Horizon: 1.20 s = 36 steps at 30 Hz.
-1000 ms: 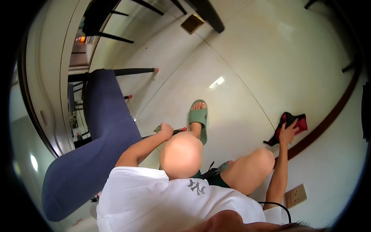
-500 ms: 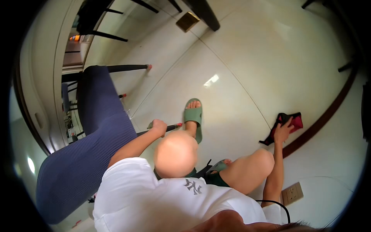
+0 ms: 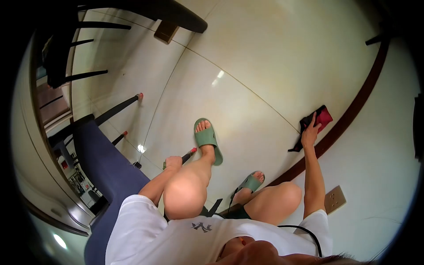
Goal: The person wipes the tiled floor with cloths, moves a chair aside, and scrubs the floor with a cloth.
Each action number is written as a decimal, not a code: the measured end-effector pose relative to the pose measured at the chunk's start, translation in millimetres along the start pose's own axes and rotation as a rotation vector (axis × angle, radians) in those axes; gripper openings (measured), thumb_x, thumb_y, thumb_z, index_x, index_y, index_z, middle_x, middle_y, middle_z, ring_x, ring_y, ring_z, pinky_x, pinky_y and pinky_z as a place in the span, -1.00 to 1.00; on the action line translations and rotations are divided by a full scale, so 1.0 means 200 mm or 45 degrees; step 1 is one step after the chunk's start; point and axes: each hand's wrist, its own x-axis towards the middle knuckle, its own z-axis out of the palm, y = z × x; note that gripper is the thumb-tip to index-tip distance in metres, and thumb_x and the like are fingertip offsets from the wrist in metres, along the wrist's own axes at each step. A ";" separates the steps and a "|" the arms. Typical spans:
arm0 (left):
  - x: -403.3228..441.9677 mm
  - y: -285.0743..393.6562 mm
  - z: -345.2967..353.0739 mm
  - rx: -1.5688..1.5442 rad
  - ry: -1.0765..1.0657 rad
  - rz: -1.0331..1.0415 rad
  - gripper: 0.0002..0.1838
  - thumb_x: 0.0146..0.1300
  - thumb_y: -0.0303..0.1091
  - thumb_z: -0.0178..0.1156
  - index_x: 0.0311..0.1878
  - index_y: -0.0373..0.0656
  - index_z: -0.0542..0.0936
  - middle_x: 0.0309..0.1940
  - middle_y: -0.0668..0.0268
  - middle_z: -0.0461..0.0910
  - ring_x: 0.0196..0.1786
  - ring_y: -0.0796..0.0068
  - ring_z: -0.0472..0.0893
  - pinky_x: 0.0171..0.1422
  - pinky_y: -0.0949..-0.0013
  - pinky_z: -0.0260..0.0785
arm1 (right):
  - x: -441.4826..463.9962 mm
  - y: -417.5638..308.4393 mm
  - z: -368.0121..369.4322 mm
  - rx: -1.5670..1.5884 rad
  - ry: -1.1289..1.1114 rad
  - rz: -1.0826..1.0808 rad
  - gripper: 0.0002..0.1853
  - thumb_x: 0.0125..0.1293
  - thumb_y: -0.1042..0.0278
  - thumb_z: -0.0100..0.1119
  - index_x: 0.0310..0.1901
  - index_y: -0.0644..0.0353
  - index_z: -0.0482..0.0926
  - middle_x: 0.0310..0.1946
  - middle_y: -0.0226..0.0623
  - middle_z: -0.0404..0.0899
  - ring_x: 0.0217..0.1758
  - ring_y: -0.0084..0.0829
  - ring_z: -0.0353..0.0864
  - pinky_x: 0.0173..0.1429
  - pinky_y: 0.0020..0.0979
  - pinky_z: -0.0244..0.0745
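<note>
Near the wall's base on the right, my right hand (image 3: 310, 134) grips a black and red cloth-like item (image 3: 321, 118), with a black strap trailing to the lower left. My left hand (image 3: 172, 163) is closed beside my knee, next to a dark chair leg (image 3: 187, 156) with a red tip. A small bit of something green shows at the edge of that hand; what it is stays too small to tell. Green slippers (image 3: 206, 135) are on my feet.
A blue-grey chair (image 3: 110, 161) stands close on my left. Dark furniture legs (image 3: 101, 25) and a small brown-gold block (image 3: 166, 32) are at the upper left. A dark baseboard (image 3: 353, 106) runs along the right wall, which has a socket (image 3: 335, 199).
The view has turned and shifted, so the chair and floor lines look rotated. The second slipper shows more fully now. My right hand stays on the black and red item, my left hand stays closed.
</note>
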 end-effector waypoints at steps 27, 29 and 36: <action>-0.32 0.01 -0.07 0.191 0.665 0.377 -0.72 0.17 -0.26 0.24 -0.12 -0.17 0.48 -0.20 0.14 0.55 -0.02 0.12 0.55 -0.02 0.09 0.51 | -1.22 -0.79 -0.63 0.833 -0.840 -0.439 -0.47 0.08 0.61 -0.01 0.12 -0.05 0.53 -0.07 -0.13 0.42 -0.04 -0.11 0.52 -0.04 -0.17 0.48; -0.46 -0.01 -0.09 0.122 0.728 0.450 -0.74 0.20 -0.27 0.21 -0.14 -0.19 0.45 -0.21 0.12 0.53 -0.02 0.10 0.53 -0.03 0.08 0.49 | -1.24 -0.65 -0.84 0.949 -0.709 -0.306 -0.44 0.05 0.63 -0.11 0.11 -0.02 0.54 -0.15 -0.13 0.44 -0.06 -0.08 0.52 0.00 -0.17 0.46; -1.17 -0.03 -0.05 -0.266 0.885 0.418 -0.79 0.23 -0.28 0.17 -0.20 -0.18 0.42 -0.23 0.10 0.52 -0.04 0.04 0.52 -0.04 0.04 0.44 | -1.27 -0.29 -1.07 1.085 -0.312 -0.032 -0.42 -0.02 0.57 -0.23 0.09 0.17 0.54 -0.13 -0.07 0.47 0.04 -0.06 0.47 0.21 -0.24 0.34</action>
